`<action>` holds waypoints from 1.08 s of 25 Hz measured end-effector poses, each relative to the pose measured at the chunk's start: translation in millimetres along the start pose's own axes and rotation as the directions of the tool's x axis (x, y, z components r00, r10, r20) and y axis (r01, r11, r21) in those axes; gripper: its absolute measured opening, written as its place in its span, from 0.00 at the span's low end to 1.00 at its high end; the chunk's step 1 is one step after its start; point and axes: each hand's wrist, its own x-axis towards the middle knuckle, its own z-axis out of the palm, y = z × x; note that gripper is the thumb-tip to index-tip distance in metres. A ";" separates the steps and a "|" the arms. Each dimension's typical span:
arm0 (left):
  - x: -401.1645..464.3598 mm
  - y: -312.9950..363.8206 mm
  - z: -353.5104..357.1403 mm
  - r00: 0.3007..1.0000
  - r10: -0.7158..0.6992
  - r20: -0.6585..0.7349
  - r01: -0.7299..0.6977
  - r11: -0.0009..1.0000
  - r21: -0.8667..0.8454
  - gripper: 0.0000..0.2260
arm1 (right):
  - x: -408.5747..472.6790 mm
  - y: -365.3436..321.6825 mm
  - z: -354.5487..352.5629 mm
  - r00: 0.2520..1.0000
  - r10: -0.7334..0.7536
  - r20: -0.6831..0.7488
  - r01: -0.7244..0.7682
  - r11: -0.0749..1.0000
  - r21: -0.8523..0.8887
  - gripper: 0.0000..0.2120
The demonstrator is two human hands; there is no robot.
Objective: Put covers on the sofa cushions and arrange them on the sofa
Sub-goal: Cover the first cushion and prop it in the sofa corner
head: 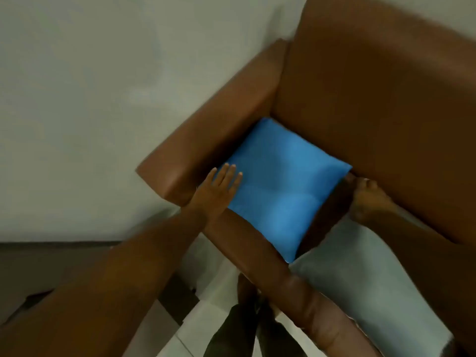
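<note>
— What do I have in view, going from the left?

— I count one pale wall (77, 99), then my left hand (219, 189). It lies flat, spread wide with the fingers straight, the fingertips resting on the near left edge of the blue cushion (278, 186). It grips nothing.

— How many cushions?

— Two. The blue one is covered: bright, smooth blue fabric, square, a little puffed, with soft folds across the middle. It sits on the seat of the one brown sofa (373, 99), tucked into the corner where the armrest (206, 140) meets the backrest, one corner reaching over the front edge of the seat. The second is a grey cushion (360, 279), plain and pale, lying on the seat just right of the blue one and nearer to me.

— And my right hand?

— My right hand (365, 199) is at the blue cushion's right corner, fingers bent towards it. I cannot tell whether it pinches the fabric or only touches it; the picture is blurred and that corner is in shadow.
</note>
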 end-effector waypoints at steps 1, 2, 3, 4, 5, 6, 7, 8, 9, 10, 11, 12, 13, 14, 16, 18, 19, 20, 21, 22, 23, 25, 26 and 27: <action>8.1 -1.4 19.7 0.999 -0.032 0.028 0.031 0.998 0.047 0.26 | 18.2 -1.1 7.4 1.000 -0.009 0.022 0.010 0.999 -0.035 0.46; 17.4 -6.2 36.9 0.995 -0.034 0.089 0.034 0.999 -0.001 0.30 | 40.0 0.3 18.7 0.999 -0.041 0.018 0.041 0.998 -0.039 0.48; 22.2 -8.8 54.6 0.990 -0.033 0.135 0.036 0.999 -0.016 0.35 | 55.2 1.0 29.4 0.999 -0.035 0.007 0.035 0.999 -0.027 0.48; 25.5 -12.7 66.1 0.990 -0.019 0.142 0.022 1.000 -0.021 0.39 | 69.8 -0.4 36.7 0.997 -0.064 -0.031 0.063 0.998 -0.008 0.46; 31.4 -16.3 79.1 0.992 -0.037 0.119 0.041 0.999 -0.031 0.41 | 82.8 -1.4 46.2 0.992 -0.100 -0.078 0.098 0.995 -0.021 0.45; 35.1 -18.9 88.6 0.993 -0.057 0.100 0.063 0.996 -0.059 0.41 | 91.6 -0.9 54.9 0.982 -0.147 -0.119 0.144 0.989 -0.039 0.44; 38.0 -20.1 96.9 0.994 -0.071 0.084 0.079 0.993 -0.089 0.39 | 102.7 1.4 62.5 0.972 -0.196 -0.128 0.191 0.980 -0.047 0.45; 39.3 -20.1 101.0 0.996 -0.077 0.054 0.084 0.986 -0.145 0.37 | 110.2 2.4 65.3 0.960 -0.246 -0.131 0.245 0.969 -0.020 0.48; 40.5 -19.8 102.3 0.995 -0.091 0.031 0.095 0.978 -0.187 0.34 | 117.9 3.8 68.1 0.956 -0.270 -0.116 0.273 0.962 0.010 0.51; 41.9 -20.6 103.1 0.995 -0.090 0.034 0.096 0.969 -0.228 0.33 | 124.5 4.4 69.7 0.950 -0.294 -0.102 0.300 0.952 0.054 0.54; 43.4 -20.8 101.0 0.995 -0.088 0.047 0.097 0.961 -0.259 0.34 | 128.3 3.7 68.4 0.945 -0.315 -0.091 0.324 0.940 0.106 0.57; 43.9 -21.6 98.1 0.994 -0.083 0.066 0.099 0.944 -0.315 0.35 | 128.8 2.0 65.2 0.937 -0.340 -0.081 0.349 0.924 0.155 0.58; 43.5 -24.4 93.9 0.992 -0.092 0.090 0.122 0.898 -0.424 0.36 | 124.9 -0.5 58.2 0.928 -0.367 -0.068 0.373 0.903 0.215 0.58; 46.8 -29.3 87.6 0.986 -0.115 0.118 0.162 0.809 -0.566 0.37 | 119.2 -1.3 48.0 0.915 -0.398 -0.069 0.400 0.869 0.292 0.57; 61.4 -49.0 67.4 0.962 -0.165 0.217 0.273 0.574 -0.772 0.36 | 100.2 1.6 25.3 0.911 -0.382 -0.154 0.411 0.818 0.401 0.47; 89.3 -75.2 34.5 0.916 -0.230 0.330 0.397 0.388 -0.832 0.30 | 79.8 8.6 -8.4 0.914 -0.306 -0.267 0.404 0.757 0.513 0.27; 105.2 -90.1 17.9 0.881 -0.272 0.387 0.455 0.267 -0.849 0.27 | 71.9 13.7 -24.2 0.919 -0.247 -0.306 0.384 0.730 0.565 0.18; 122.4 -105.4 -1.2 0.847 -0.308 0.433 0.488 0.128 -0.863 0.24 | 64.5 18.7 -41.7 0.934 -0.190 -0.303 0.347 0.688 0.637 0.11; 138.9 -118.7 -20.4 0.821 -0.338 0.460 0.491 0.005 -0.871 0.21 | 58.8 22.2 -57.0 0.949 -0.120 -0.293 0.300 0.637 0.710 0.15; 158.8 -128.6 -41.4 0.816 -0.351 0.459 0.464 -0.075 -0.883 0.18 | 55.9 27.9 -72.3 0.958 -0.031 -0.284 0.250 0.574 0.780 0.20; 177.0 -134.4 -58.7 0.824 -0.347 0.448 0.440 -0.105 -0.892 0.15 | 55.1 32.7 -80.4 0.962 0.054 -0.266 0.203 0.506 0.838 0.23; 211.5 -132.7 -76.1 0.850 -0.287 0.441 0.433 -0.093 -0.896 0.13 | 59.5 43.6 -78.8 0.955 0.152 -0.255 0.178 0.396 0.901 0.23; 223.8 -126.2 -75.4 0.865 -0.229 0.446 0.449 -0.043 -0.893 0.14 | 62.0 46.8 -72.6 0.955 0.158 -0.252 0.182 0.360 0.915 0.21; 233.7 -117.3 -69.6 0.880 -0.181 0.440 0.450 0.020 -0.893 0.15 | 63.2 50.1 -63.2 0.953 0.149 -0.262 0.200 0.338 0.920 0.22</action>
